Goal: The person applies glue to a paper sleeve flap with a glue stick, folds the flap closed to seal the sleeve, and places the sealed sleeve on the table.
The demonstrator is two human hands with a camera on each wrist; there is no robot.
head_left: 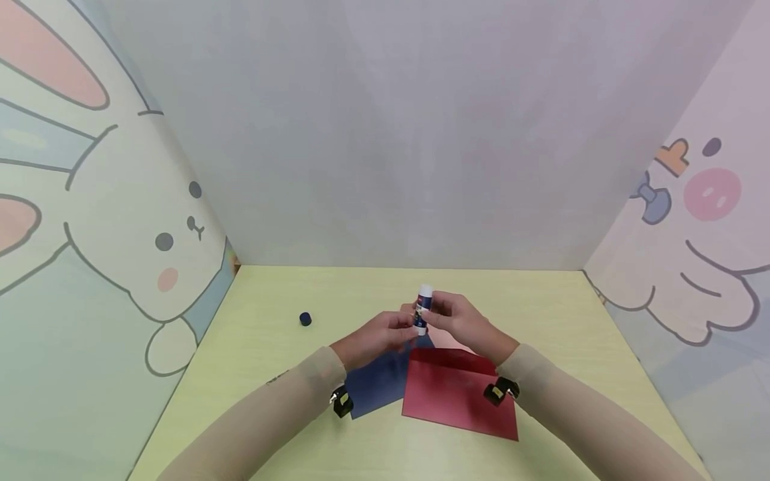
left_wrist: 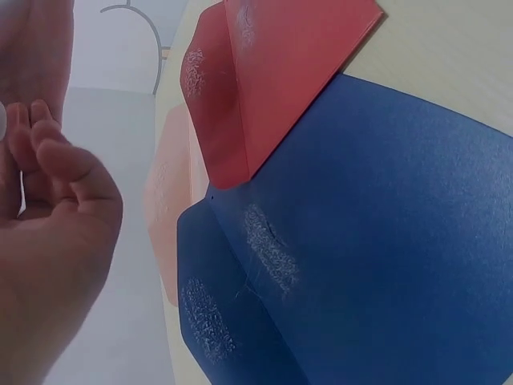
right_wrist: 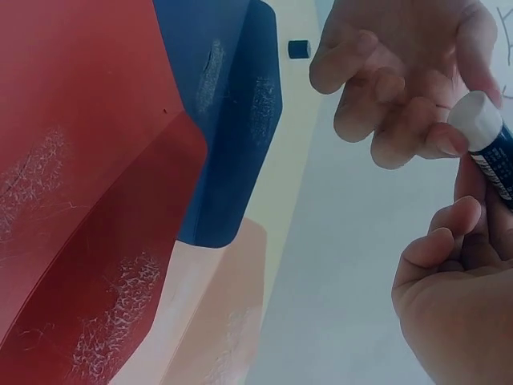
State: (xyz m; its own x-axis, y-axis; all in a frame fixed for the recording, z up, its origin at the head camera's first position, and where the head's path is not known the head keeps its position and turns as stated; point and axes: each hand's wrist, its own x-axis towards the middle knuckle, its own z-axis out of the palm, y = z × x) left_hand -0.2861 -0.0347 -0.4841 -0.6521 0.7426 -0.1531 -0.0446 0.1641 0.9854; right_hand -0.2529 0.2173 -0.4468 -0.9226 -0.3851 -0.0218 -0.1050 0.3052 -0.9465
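Above the envelopes, both hands hold a glue stick [head_left: 424, 302], upright in the head view, with a dark blue label and white ends. My right hand [head_left: 463, 324] grips its labelled body. At the white lower end [right_wrist: 476, 120], my left hand [head_left: 385, 332] pinches with thumb and a finger; its other fingers are loosely curled. Below lie a red envelope [head_left: 460, 397], a blue envelope [head_left: 380, 382] and a pale pink envelope [head_left: 450, 339], partly overlapping, flaps open. Whitish glue smears [left_wrist: 207, 321] mark the flaps and bodies of the blue and red ones.
A small dark blue cap [head_left: 305, 318] stands apart on the pale yellow table [head_left: 259, 300], left of the hands. Grey fabric [head_left: 385, 167] rises behind the table, and cartoon-printed panels [head_left: 138, 220] flank it on both sides.
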